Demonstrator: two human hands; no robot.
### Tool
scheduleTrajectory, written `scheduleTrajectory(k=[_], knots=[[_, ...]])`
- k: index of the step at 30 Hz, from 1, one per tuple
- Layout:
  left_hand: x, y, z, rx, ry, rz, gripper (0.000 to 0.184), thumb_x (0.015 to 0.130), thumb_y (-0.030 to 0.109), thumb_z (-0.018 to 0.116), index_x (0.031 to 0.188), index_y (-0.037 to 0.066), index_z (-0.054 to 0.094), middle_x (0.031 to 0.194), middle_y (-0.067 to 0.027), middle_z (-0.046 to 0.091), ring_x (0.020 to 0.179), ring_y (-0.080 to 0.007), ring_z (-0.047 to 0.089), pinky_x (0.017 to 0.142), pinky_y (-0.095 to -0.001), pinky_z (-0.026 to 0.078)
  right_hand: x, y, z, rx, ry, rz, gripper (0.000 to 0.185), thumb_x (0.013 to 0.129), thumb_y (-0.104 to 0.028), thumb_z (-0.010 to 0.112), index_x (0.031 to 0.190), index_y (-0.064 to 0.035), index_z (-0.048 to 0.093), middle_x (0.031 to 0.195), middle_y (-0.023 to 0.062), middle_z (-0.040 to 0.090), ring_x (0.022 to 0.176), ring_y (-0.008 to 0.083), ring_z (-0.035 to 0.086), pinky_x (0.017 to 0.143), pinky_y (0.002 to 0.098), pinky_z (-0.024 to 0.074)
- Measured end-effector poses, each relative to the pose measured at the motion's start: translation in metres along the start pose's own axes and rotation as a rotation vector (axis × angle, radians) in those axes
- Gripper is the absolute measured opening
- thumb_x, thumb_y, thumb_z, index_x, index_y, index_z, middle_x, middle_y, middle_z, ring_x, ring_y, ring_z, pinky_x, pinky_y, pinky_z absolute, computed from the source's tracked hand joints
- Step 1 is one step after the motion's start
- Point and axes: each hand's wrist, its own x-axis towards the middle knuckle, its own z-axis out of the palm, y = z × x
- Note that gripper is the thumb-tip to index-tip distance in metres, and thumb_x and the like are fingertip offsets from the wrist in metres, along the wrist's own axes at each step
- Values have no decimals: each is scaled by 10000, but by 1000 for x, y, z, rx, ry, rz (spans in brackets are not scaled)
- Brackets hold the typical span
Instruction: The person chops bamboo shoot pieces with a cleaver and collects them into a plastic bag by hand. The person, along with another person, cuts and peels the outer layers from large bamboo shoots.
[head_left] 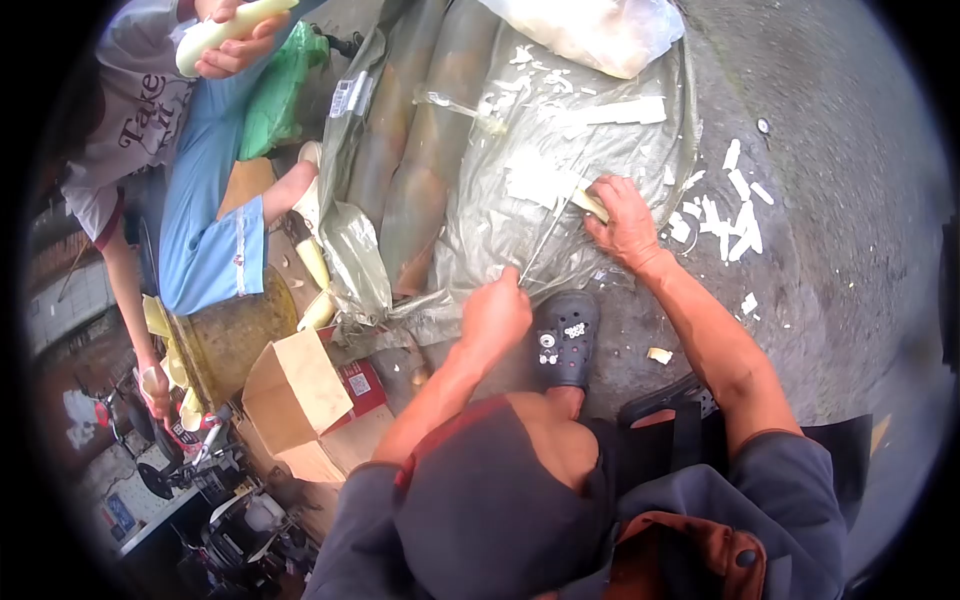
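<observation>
My left hand [497,314] is closed around the handle of a knife [545,240], whose thin blade points up and away toward my right hand. In my right hand [622,222] is a pale yellowish stalk piece [590,204], gripped by the fingers. Its far end meets the blade's tip area, beside a glaring heap of white cut pieces [535,178]. This heap lies on a grey plastic sheet [470,225]. A longer white slab [630,111] rests farther up the sheet.
White scraps [740,220] litter the ground at right. A clear bag [600,35] sits at the sheet's far end. At left a co-worker's hand [240,45] holds a pale stalk [225,35]. An open cardboard box [295,390] stands near my left arm, a dark clog [566,340] below the sheet.
</observation>
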Motion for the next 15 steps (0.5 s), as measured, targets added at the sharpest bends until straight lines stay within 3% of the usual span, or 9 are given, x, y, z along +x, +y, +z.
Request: scheduleTrajectory(k=[5, 11, 13, 15], knots=[[22, 4, 1, -27, 3, 51, 272, 901, 126, 559, 1091, -57, 626, 951, -316, 695, 927, -504, 663, 846, -577, 506, 7, 2, -3, 26, 5, -51, 439, 688, -47, 760, 1101, -50, 612, 1154, 128, 602, 1051, 338, 583, 903, 420, 518], [59, 20, 26, -48, 87, 44, 222, 911, 116, 562, 1068, -21, 638, 957, -282, 705, 924, -469, 683, 815, -555, 529, 3, -2, -6, 19, -55, -35, 477, 684, -51, 784, 1127, -40, 608, 1158, 131, 597, 1073, 341, 580, 918, 417, 515], [52, 14, 23, -105, 154, 128, 229, 912, 124, 571, 1080, -21, 630, 921, -282, 703, 892, -477, 680, 806, -559, 528, 5, -4, -8, 25, -38, -18, 504, 677, -63, 798, 1139, -38, 597, 1164, 139, 587, 1084, 348, 573, 933, 423, 506], [43, 7, 16, -106, 164, 152, 227, 913, 133, 582, 1081, -14, 624, 898, -289, 698, 875, -489, 672, 805, -568, 519, 1, -7, -10, 42, 105, -26, 549, 657, -77, 808, 1154, -37, 578, 1163, 153, 574, 1083, 367, 560, 940, 436, 493]])
